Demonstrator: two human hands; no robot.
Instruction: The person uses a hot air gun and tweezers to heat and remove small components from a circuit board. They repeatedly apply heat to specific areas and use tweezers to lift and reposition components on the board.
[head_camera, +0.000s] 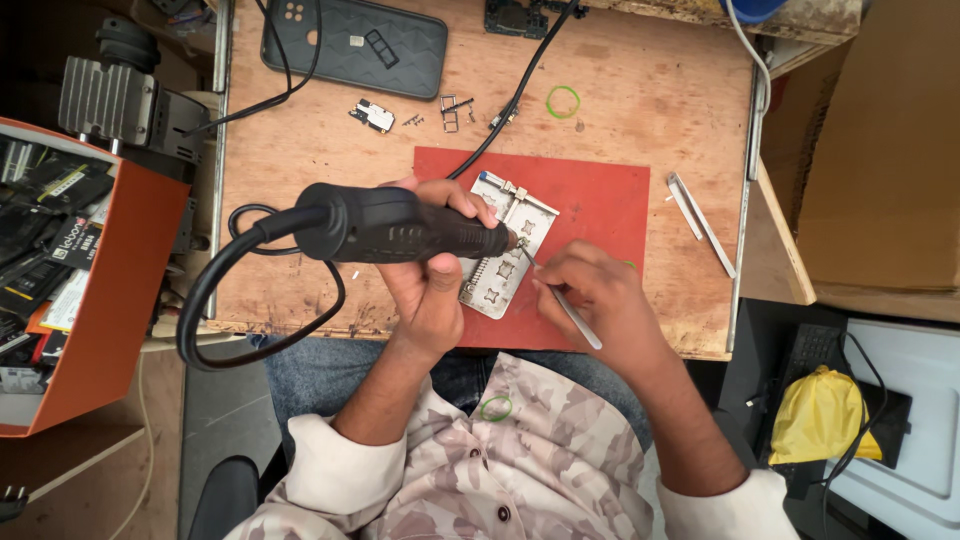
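Head view. Progress: your phone (355, 45) lies opened at the far left of the wooden bench (640, 110), with small removed parts (373, 115) and metal brackets (452, 110) near it. Work at the metal holding fixture (503, 262) on the red mat (590, 200) appears mid-way; I judge heating is in hand and reassembly not yet begun.

Left hand (430, 285): clenched round the black hot-air handpiece (400, 225), nozzle pointing right over the fixture, cable (215, 300) looping off to the near left.

Right hand (590, 295): pinched on thin tweezers (560, 295), tips touching the fixture just beside the nozzle.

Spare tweezers (700, 220) lie right of the mat. A green rubber band (563, 101) lies far of it.
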